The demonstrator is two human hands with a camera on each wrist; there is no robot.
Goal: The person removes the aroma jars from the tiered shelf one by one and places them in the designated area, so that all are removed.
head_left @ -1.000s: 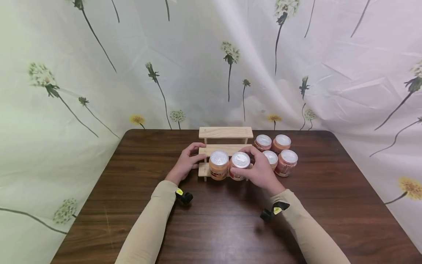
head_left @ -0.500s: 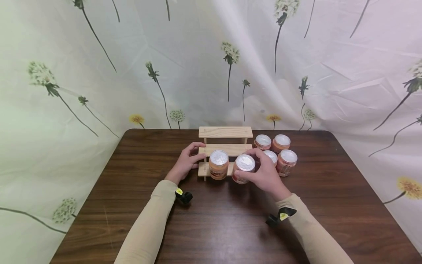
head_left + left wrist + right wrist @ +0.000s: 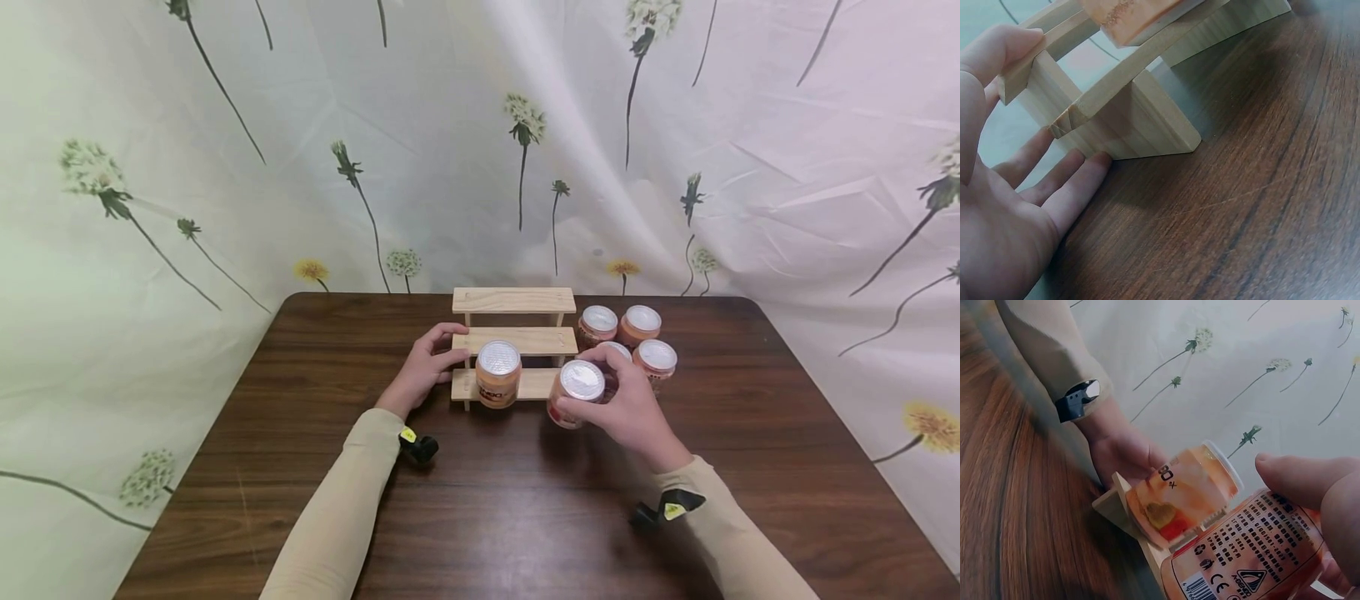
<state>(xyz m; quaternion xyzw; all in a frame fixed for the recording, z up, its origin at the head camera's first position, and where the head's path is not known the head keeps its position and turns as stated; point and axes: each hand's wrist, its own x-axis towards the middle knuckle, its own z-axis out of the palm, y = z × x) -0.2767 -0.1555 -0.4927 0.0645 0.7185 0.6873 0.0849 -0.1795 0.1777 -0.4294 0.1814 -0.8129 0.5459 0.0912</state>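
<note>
A three-tier wooden display rack [image 3: 517,340] stands on the table. My left hand [image 3: 423,371] holds its left end. In the left wrist view, the thumb [image 3: 1019,40] lies on the end of a shelf board, while lower fingertips touch the side panel [image 3: 1147,119]. One orange jar [image 3: 498,388] with a clear, shiny lid is upright on the lowest tier. My right hand [image 3: 633,412] grips a similar jar [image 3: 566,408] around its side, in front of the lowest tier's right end. Printed text and a barcode show on this held jar [image 3: 1247,550] in the right wrist view.
Several more lidded jars [image 3: 641,323] stand close together right of the rack, some partly hidden by my right hand. A dandelion-patterned curtain [image 3: 450,167] hangs behind the dark wooden table [image 3: 480,517].
My right hand has drawn its jar off the lowest tier, rightward and toward me, away from the jar left there. My left hand and the rack have stayed in place.
</note>
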